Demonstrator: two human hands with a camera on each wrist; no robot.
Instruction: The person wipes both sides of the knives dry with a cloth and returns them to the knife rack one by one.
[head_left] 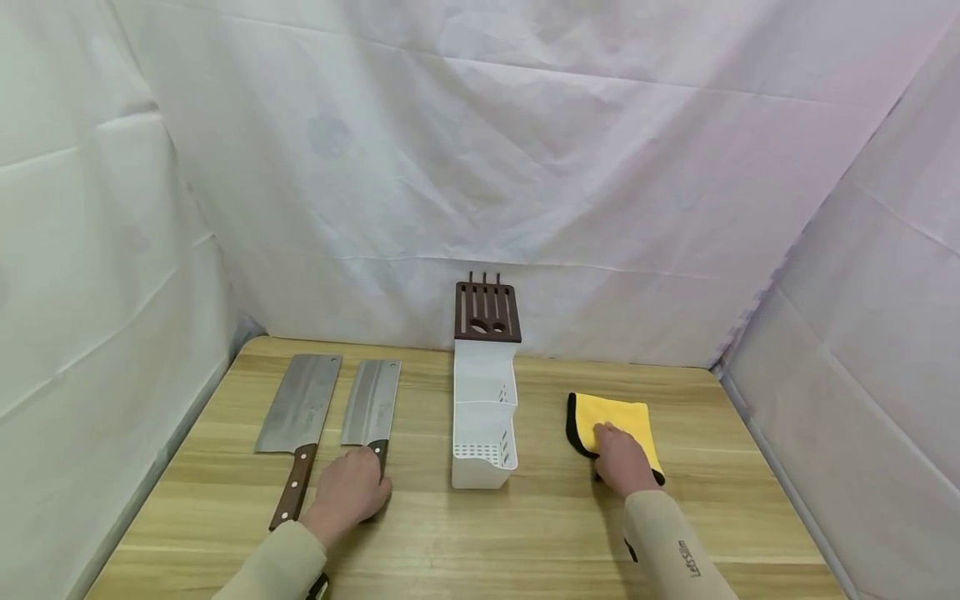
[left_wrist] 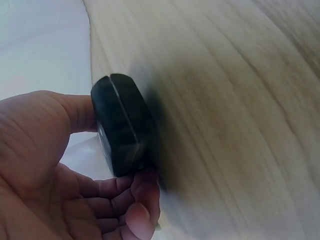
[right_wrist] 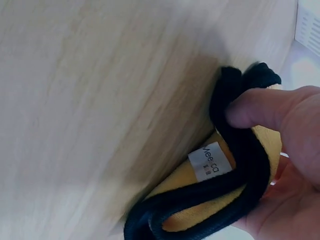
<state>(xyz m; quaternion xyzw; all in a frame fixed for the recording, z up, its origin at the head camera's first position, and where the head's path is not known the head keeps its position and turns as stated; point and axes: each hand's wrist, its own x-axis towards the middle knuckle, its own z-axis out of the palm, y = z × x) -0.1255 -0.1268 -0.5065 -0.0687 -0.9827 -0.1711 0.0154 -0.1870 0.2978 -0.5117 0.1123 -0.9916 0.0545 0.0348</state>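
Note:
Two cleavers lie on the left of the wooden table. My left hand grips the dark handle of the smaller cleaver; in the left wrist view the butt of that handle sits between thumb and curled fingers. Left of it, the larger cleaver rests flat, its brown riveted handle toward me. On the right side, my right hand pinches the near edge of a folded yellow cloth with black trim. A white label shows on the cloth in the right wrist view, with the thumb over the trim.
Between the hands stands a white plastic holder with perforated compartments and a dark brown slotted top at its back. The wooden table is bordered by white fabric walls at the back and both sides.

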